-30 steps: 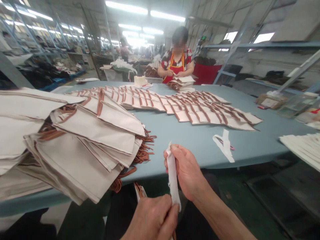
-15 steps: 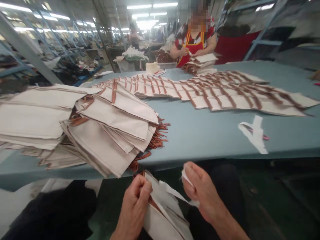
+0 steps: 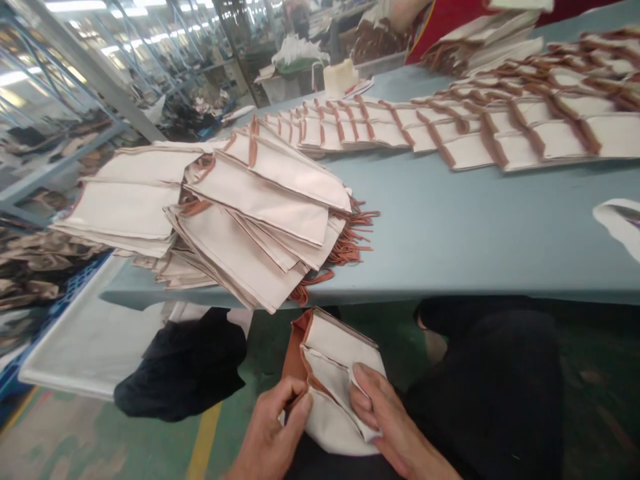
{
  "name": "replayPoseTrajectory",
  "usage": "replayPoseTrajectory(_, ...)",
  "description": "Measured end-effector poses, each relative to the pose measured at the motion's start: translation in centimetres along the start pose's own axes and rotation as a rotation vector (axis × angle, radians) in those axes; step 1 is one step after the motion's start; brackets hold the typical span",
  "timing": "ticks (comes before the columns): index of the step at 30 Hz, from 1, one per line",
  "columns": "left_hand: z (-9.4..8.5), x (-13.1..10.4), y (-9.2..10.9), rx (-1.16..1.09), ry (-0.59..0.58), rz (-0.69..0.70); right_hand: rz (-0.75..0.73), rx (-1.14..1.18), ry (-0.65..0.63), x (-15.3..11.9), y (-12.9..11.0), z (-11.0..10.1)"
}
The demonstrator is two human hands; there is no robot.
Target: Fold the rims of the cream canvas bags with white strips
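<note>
A cream fabric pouch (image 3: 335, 423) with a rust-brown lining is held low in front of me, its brown-edged opening facing up and left. My left hand (image 3: 277, 427) pinches the pouch's near edge between thumb and fingers. On the pouch's right side, my right hand (image 3: 387, 413) is closed with fingers curled around a white strip, of which only small bits show. Whether those fingers also grip the pouch cloth I cannot tell. Above my hands, a pile of similar cream pouches (image 3: 265, 193) with brown cords lies at the table's near edge.
Rows of overlapping cream pieces with brown edges (image 3: 465, 147) run across the blue-grey table (image 3: 425, 233). A white loop of strip (image 3: 617, 217) lies at the right. Black cloth (image 3: 185, 367) hangs over a white surface at lower left. A co-worker's arm (image 3: 405, 13) shows beyond the table.
My right hand has moved left and down, from apart beside the pouch to against its side. The pouch has turned, showing its brown lining. My view has swung left and down.
</note>
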State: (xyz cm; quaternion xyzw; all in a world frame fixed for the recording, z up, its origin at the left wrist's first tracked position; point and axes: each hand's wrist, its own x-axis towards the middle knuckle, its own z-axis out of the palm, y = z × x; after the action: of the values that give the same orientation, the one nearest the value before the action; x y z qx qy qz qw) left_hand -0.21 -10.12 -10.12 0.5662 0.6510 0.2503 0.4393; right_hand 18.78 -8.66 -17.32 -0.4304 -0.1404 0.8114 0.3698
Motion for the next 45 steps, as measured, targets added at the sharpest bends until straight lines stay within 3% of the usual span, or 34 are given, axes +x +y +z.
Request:
replayPoseTrajectory(7,0.4,2.4,2.3,0.114,-0.099,0.064,-0.108,-0.088,0.084,-0.2,-0.4,-0.1)
replayPoseTrajectory(12,0.3,5.0,4.2,0.050,-0.147,0.154,-0.262,-0.281,0.138,-1.8,-5.2,0.0)
replayPoseTrajectory(17,-1.1,6.8,7.9,-0.051,-0.290,0.340,-0.347,-0.413,0.125,-5.3,-10.7,2.3)
replayPoseTrajectory(21,-1.7,7.3,10.6,-0.073,-0.324,0.511,-0.411,-0.569,0.116,-6.9,-12.8,3.7)
replayPoseTrajectory(24,-1.5,7.4,11.6,-0.085,-0.297,0.561,-0.471,-0.687,0.146,-7.3,-13.5,4.1)
replayPoseTrajectory(32,-0.5,6.8,11.6,-0.179,-0.145,0.479,-0.616,-0.791,0.276,-7.4,-14.3,5.7)
replayPoseTrajectory(38,-0.1,6.8,11.1,-0.253,-0.145,0.418,-0.622,-0.706,0.307,-7.8,-14.6,6.6)
replayPoseTrajectory(45,0.1,6.7,10.9,-0.266,-0.143,0.463,-0.752,-0.801,0.474,-6.9,-13.2,7.5)
